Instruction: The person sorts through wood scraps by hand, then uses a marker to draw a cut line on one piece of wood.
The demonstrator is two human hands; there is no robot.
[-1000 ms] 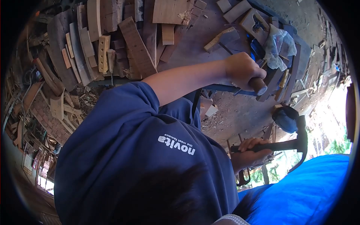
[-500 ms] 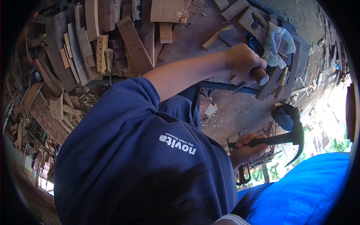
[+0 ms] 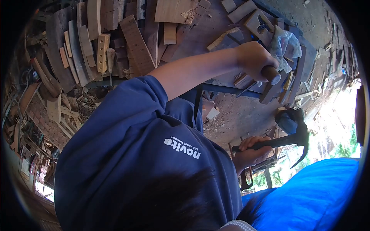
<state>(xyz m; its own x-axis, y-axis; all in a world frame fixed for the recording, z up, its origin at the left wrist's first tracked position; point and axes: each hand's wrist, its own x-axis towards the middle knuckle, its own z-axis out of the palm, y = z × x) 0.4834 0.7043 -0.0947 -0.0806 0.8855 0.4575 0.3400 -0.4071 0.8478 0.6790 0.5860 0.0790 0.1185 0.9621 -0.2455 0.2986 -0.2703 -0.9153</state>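
My left hand [image 3: 254,61] is closed around a wooden tool handle [image 3: 272,75], whose rounded butt sticks out below the fist. The working end of that tool is hidden by my hand. Lower down, my right hand [image 3: 252,151] grips the shaft of a dark claw hammer [image 3: 279,141]. The hammer's head [image 3: 303,133] is at the right, its curved claw pointing down, apart from the wooden handle. A clear plastic bag [image 3: 284,46] lies just beyond my left fist, next to a wooden block with a cut-out [image 3: 259,25].
Many wooden boards [image 3: 138,46] cover the bench's left and far side, with a drilled wooden block [image 3: 103,53] among them. Wood scraps [image 3: 210,109] litter the ground below the bench edge. Blue fabric [image 3: 312,192] fills the lower right, close under the hammer's claw.
My left fist with the wooden handle has shifted slightly right. The hammer and my right hand sit a little farther left in view. Both grips are unchanged.
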